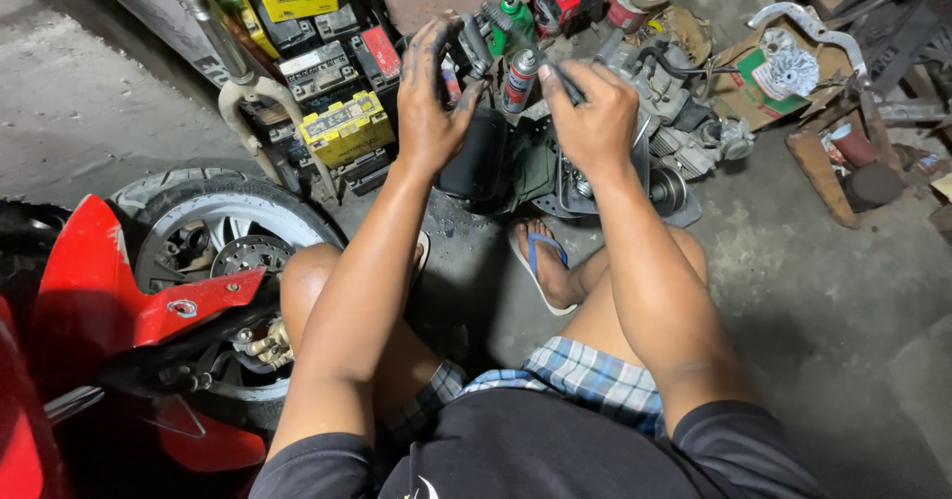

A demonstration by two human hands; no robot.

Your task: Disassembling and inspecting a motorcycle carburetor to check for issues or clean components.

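Observation:
My left hand [431,92] is raised in front of me, smeared black with grease, fingers half curled beside a dark grey curved part [476,48]. Whether it grips that part I cannot tell. My right hand [593,122] is closed around a thin dark tool or rod [569,84] whose tip sticks out above the fist. Between the two hands stands a silver and red spray can [518,77]. Below the hands sit a black tub [476,162] and a grey motorcycle engine [674,112] on the concrete floor.
A motorcycle's front wheel [228,231] and red fender [89,281] fill the left. Stacked batteries, one yellow [342,127], and a fork leg [233,72] stand behind. A cardboard box [739,92] with a metal part, a green bottle [514,18] and my sandalled foot [540,261] are close by.

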